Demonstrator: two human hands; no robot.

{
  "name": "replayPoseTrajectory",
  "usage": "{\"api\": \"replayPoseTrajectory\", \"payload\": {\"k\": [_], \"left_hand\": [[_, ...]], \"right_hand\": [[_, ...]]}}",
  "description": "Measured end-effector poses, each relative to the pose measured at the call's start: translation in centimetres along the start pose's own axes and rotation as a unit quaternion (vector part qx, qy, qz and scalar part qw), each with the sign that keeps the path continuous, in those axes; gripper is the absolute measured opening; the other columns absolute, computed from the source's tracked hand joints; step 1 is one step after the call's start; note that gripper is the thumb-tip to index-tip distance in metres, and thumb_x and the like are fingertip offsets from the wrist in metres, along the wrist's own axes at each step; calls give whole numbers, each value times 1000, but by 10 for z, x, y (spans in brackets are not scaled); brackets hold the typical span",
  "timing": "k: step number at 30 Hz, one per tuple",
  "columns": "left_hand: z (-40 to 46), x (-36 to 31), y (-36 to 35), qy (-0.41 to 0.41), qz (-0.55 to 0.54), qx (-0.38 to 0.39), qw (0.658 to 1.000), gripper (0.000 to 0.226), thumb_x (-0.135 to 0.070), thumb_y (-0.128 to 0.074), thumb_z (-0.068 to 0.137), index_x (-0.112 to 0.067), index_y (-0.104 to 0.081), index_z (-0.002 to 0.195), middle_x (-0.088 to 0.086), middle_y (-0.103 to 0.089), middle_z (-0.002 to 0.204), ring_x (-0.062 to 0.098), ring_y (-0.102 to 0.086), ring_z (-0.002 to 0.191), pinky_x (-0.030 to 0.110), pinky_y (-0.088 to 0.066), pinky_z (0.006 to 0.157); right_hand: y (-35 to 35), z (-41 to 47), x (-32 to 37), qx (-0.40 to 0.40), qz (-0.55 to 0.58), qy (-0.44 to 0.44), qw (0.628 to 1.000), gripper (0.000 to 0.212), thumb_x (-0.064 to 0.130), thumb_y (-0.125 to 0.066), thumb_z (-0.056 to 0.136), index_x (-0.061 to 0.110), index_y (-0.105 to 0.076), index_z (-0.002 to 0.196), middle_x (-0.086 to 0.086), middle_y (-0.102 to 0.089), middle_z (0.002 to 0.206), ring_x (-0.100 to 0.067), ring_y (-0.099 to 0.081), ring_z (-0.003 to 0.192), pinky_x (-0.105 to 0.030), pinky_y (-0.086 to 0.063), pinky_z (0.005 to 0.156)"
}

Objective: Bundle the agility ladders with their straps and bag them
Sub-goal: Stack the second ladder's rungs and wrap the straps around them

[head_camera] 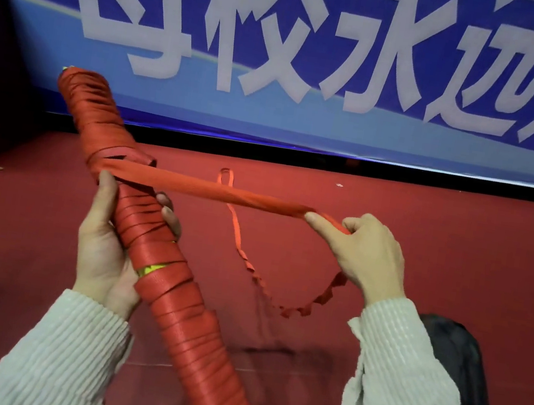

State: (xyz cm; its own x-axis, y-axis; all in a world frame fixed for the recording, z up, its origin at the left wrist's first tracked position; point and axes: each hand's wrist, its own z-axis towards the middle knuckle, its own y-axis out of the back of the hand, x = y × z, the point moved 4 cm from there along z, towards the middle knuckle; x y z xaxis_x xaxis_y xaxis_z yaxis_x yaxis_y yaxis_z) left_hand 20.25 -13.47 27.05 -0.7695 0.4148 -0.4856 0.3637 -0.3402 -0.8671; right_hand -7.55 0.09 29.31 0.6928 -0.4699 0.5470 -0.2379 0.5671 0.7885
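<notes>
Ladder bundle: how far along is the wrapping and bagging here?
Done: most of the ladder bundle is wound in red strap. In hand: the left hand grips the bundle while the right hand pulls the strap taut. Left: the loose tail trailing to the floor, then bagging; a dark object, possibly the bag, lies by the right sleeve.

Woven cloth strap [259, 199]; ribbed knit sleeve [405, 379]

Bare hands [106, 247], pale ribbed knit sleeves [405, 379]; loose, wide cuffs
</notes>
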Motion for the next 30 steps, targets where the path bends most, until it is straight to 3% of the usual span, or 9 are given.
{"api": "replayPoseTrajectory", "payload": {"k": [3, 6, 7, 10, 11, 15, 24, 27, 30], "left_hand": [[-3, -9, 1, -10, -8, -17, 1000, 43, -62, -55, 101, -24, -71, 112, -4, -66, 100, 7, -62, 87, 17, -56, 79], [1, -14, 0, -17, 10, -39, 999, 41, -60, -62, 98, -24, -64, 116, 1, -61, 97, 10, -61, 84, 20, -57, 78], [1, -11, -1, -19, 24, -44, 999, 40, -58, -64, 97, -23, -62, 117, 2, -61, 96, 11, -61, 84, 21, -57, 76], [-7, 1, -4, -21, 60, -52, 997, 35, -55, -64, 98, -23, -68, 112, 0, -66, 94, 10, -62, 83, 21, -59, 71], [-9, 3, -7, -21, 66, -51, 996, 33, -53, -64, 98, -23, -71, 109, 0, -67, 94, 10, -62, 83, 21, -59, 69], [-13, 7, -25, -18, 102, -51, 993, 30, -53, -63, 95, -28, -80, 93, 2, -68, 85, 11, -65, 72, 20, -60, 67], [-14, 7, -19, -24, 153, -68, 986, 36, -55, -70, 88, -25, -73, 109, 6, -65, 89, 17, -61, 77, 22, -60, 63], [-14, 12, -20, -33, 173, -82, 981, 41, -51, -73, 88, -21, -68, 115, 5, -64, 88, 16, -62, 76, 24, -60, 62], [-17, 24, -21, -39, 225, -98, 969, 45, -47, -76, 84, -18, -66, 117, 3, -65, 88, 13, -65, 75, 26, -59, 58]], "right_hand": [[-1, 4, 2, 34, 53, 24, 998, 72, 82, -65, 75, 19, -33, 60, 5, -40, 58, -20, -41, 56, -35, -31, 58], [28, 2, 12, -267, 141, 96, 948, 48, 50, -72, 90, 20, -43, 67, 0, -45, 75, -15, -38, 68, -33, -27, 65], [21, 7, 8, -260, 145, 72, 952, 44, 45, -69, 93, 19, -43, 69, -2, -48, 74, -17, -41, 69, -34, -29, 66], [-52, -1, -4, 173, 133, -63, 974, 37, 38, -66, 97, 17, -55, 69, -12, -68, 66, -35, -66, 68, -49, -53, 68], [-56, -2, -1, 186, 169, -44, 967, 34, 38, -68, 95, 18, -59, 68, -9, -71, 64, -36, -71, 67, -49, -58, 70], [15, 8, 31, -142, 449, 98, 876, 30, 32, -72, 95, 14, -66, 72, 0, -67, 65, -15, -57, 62, -34, -48, 62], [16, 9, 0, -133, 556, -3, 820, 37, 29, -66, 99, 18, -70, 64, 5, -58, 60, -6, -39, 51, -19, -30, 50], [-11, 20, -16, 26, 311, -26, 950, 20, 23, -70, 92, 12, -71, 75, 2, -59, 69, -14, -51, 63, -28, -39, 59], [-35, 4, 2, 75, 134, 20, 988, 29, 13, -65, 90, 23, -74, 115, 6, -73, 111, -14, -68, 104, -36, -52, 99]]}}
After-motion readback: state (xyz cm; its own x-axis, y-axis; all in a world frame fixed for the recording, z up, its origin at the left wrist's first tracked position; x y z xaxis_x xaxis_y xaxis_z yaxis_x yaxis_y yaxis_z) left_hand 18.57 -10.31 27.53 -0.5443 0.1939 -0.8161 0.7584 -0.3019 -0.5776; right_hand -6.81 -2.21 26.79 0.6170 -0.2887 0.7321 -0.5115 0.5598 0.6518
